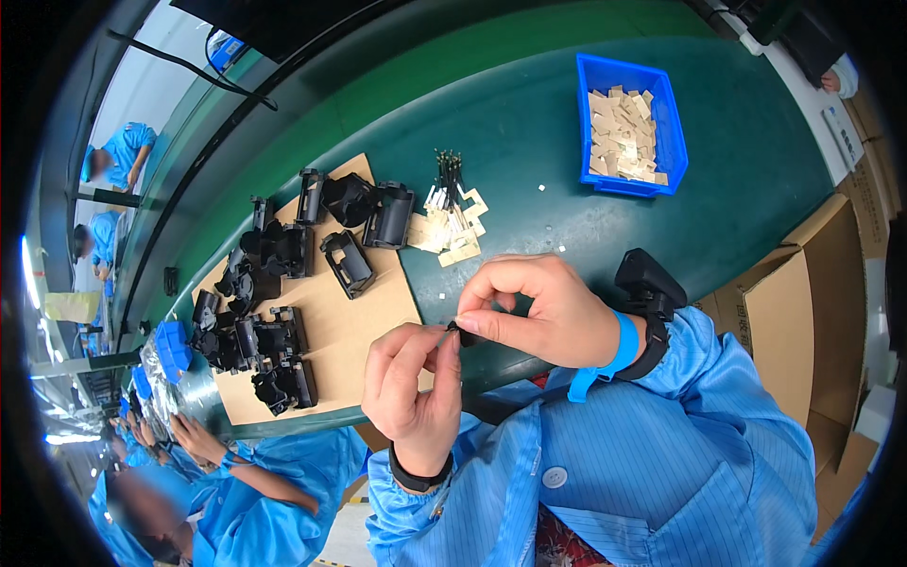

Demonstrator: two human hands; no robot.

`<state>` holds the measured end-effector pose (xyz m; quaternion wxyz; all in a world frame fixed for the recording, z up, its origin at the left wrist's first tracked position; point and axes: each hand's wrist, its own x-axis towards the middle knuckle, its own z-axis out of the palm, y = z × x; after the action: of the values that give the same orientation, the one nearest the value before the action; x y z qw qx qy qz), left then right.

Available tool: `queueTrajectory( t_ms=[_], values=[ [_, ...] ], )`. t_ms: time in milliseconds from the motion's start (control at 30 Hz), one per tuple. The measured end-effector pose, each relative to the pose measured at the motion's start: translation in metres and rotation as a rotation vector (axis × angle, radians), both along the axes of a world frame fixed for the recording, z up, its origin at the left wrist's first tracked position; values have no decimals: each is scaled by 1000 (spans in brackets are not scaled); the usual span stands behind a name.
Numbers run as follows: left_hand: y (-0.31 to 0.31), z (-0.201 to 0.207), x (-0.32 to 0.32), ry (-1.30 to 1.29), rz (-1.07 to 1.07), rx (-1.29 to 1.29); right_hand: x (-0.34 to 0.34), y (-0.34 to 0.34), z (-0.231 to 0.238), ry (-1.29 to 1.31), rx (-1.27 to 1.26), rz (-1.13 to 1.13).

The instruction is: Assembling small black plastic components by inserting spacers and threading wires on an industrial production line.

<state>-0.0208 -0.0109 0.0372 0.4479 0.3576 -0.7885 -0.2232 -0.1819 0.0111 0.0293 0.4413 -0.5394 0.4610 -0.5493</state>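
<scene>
My left hand (408, 386) and my right hand (539, 307) meet over the near edge of the green table. Thumbs and forefingers of both pinch a small black piece (453, 328); the fingers cover most of it, and its exact kind does not show. Beyond my hands lies a pile of flat cream-coloured tabs (452, 231), with a bundle of thin black cables (449, 170) at its far end. Left of my hands, several black plastic housings (348, 265) sit on a sheet of brown cardboard (383, 307).
A blue bin (675, 142) full of small beige pieces (622, 132) stands at the far right of the green table (529, 113). Open cardboard boxes (779, 321) flank my right side. At left, a co-worker's hand (194, 438) reaches near blue bins (172, 348).
</scene>
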Motion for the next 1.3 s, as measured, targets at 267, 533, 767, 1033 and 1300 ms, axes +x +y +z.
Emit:
queueTrajectory(
  t_ms=[267,533,767,1033,1300],
  values=[
    [5,-4,-1,85,63,-36,0,-2,0,-147,90,103],
    [2,1,5,-60,-31,-7,1,-1,-4,-170,79,121],
    [3,-3,5,33,-5,121,2,-1,-3,-187,66,125],
    [5,-5,5,150,9,205,1,0,-2,-172,74,124],
    [5,-2,5,72,6,150,3,1,-2,-180,40,120]
  ],
)
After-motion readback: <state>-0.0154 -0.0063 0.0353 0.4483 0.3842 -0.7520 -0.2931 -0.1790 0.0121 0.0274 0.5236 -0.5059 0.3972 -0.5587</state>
